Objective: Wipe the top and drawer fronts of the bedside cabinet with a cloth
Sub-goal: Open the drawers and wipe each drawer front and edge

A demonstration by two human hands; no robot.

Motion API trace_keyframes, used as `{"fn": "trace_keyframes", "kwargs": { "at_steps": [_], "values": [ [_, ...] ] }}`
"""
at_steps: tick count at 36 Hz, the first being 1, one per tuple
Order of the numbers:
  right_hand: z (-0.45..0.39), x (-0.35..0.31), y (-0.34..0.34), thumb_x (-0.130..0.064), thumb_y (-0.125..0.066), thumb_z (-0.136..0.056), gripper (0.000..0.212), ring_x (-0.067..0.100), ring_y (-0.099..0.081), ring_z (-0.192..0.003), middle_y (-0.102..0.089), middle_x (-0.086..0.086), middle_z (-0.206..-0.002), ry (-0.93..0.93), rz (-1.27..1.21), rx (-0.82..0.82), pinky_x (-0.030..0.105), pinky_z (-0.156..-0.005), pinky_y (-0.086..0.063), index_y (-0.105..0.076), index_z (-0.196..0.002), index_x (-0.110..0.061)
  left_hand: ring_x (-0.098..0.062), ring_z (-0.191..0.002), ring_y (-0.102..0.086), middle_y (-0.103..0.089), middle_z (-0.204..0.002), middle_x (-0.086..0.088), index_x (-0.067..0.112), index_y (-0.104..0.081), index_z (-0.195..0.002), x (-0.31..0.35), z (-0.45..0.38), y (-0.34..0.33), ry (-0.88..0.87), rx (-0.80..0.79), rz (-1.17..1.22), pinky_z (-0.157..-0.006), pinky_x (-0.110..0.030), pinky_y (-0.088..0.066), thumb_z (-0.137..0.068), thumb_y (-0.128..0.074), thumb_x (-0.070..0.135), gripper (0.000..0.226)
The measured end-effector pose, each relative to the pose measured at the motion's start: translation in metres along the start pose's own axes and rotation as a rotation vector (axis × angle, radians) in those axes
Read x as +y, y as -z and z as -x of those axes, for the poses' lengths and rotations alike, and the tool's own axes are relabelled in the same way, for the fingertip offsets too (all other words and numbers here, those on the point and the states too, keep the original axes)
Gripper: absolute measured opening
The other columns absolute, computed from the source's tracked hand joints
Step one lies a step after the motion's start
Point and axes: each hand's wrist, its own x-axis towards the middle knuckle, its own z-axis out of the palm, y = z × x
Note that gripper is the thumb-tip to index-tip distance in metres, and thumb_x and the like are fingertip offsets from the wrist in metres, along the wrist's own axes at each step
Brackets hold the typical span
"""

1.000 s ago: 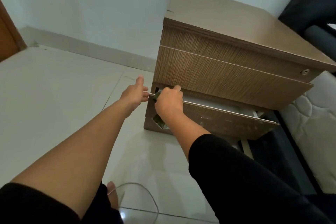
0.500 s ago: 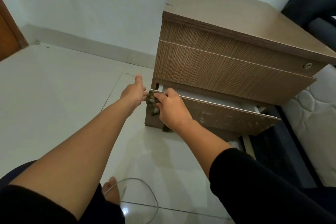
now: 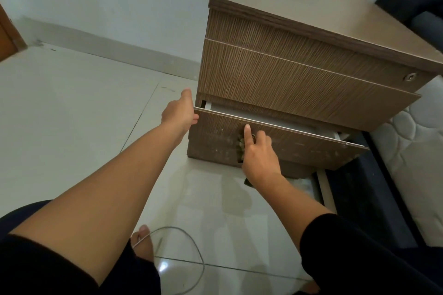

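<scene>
On the tile floor (image 3: pixel 72 108), against the far wall, stands the bedside cabinet (image 3: pixel 299 60), brown wood grain w/ three drawer fronts; its top (image 3: pixel 311 0) is bare in the part visible. The bottom drawer (image 3: pixel 287 141) is pulled partway out, white inner edge showing along its upper rim, pale specks & smudges across its front. A small round lock (image 3: pixel 409 76) sits at the right end of the top drawer front.

Head view only: the left hand (image 3: pixel 178 112) grips the left end of the bottom drawer, fingers curled round the front's left edge, thumb up by the cabinet's corner; it holds nothing but the drawer. The right hand (image 3: pixel 257 153) is pressed flat-ish against the middle of that drawer front, index finger pointing up toward the rim, other fingers bent, w/ the cloth (image 3: pixel 239 148) under the palm. The cloth is dark green, bunched; only its crumpled left edge & a bit hanging below the wrist are visible, rest hidden by the hand.

Both forearms are bare, black sleeves (image 3: pixel 359 246) pushed up near the elbows. Near the bottom, a bare foot (image 3: pixel 142 244) rests on the floor w/ a thin grey cable (image 3: pixel 191 242) looping beside it. At right, a quilted white mattress (image 3: pixel 412 151) sits just beside the cabinet.
</scene>
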Motion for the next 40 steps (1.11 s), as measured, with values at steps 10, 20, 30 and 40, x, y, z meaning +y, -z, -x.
{"fn": "trace_keyframes", "kwargs": {
  "at_steps": [10,20,30,40],
  "values": [
    [-0.028,0.004,0.004,-0.003,-0.048,-0.089,0.082,0.031,-0.038,-0.113,-0.033,0.018,-0.129,-0.013,0.07,-0.021,0.036,-0.089,-0.05,0.007,-0.149,-0.01,-0.021,-0.12,-0.045,-0.048,-0.126,-0.006,0.015,-0.044,-0.13,0.006,-0.005,-0.004,-0.03,-0.169,0.033,-0.1,-0.04,-0.035,-0.095,-0.024,0.049,0.053],
    [-0.032,-0.006,0.014,0.003,-0.05,-0.085,0.062,0.034,-0.044,-0.106,-0.045,0.019,-0.118,0.239,0.083,0.155,0.04,-0.082,-0.051,-0.03,-0.143,-0.005,-0.022,-0.114,-0.048,-0.053,-0.129,-0.005,0.012,-0.048,-0.126,0.011,-0.015,-0.006,0.044,-0.048,-0.037,-0.093,-0.039,-0.036,-0.092,-0.021,0.055,0.061],
    [-0.065,-0.059,0.039,-0.011,-0.047,-0.084,0.03,0.025,-0.061,-0.095,-0.065,0.004,-0.106,0.775,0.33,0.422,0.034,-0.07,-0.048,-0.067,-0.107,-0.012,-0.025,-0.106,-0.056,-0.062,-0.116,-0.009,0.01,-0.059,-0.114,0.011,-0.018,-0.006,0.066,0.019,0.143,-0.097,-0.042,-0.043,-0.093,-0.018,0.05,0.062],
    [-0.091,-0.05,0.025,-0.017,-0.069,-0.072,0.012,0.016,-0.065,-0.079,-0.068,-0.008,-0.08,0.863,0.368,0.445,0.025,-0.061,-0.05,-0.076,-0.081,-0.022,-0.027,-0.109,-0.053,-0.058,-0.118,-0.011,0.007,-0.052,-0.113,0.011,-0.018,-0.015,0.106,0.022,0.157,-0.1,-0.041,-0.038,-0.092,-0.021,0.048,0.055]
  ]
}}
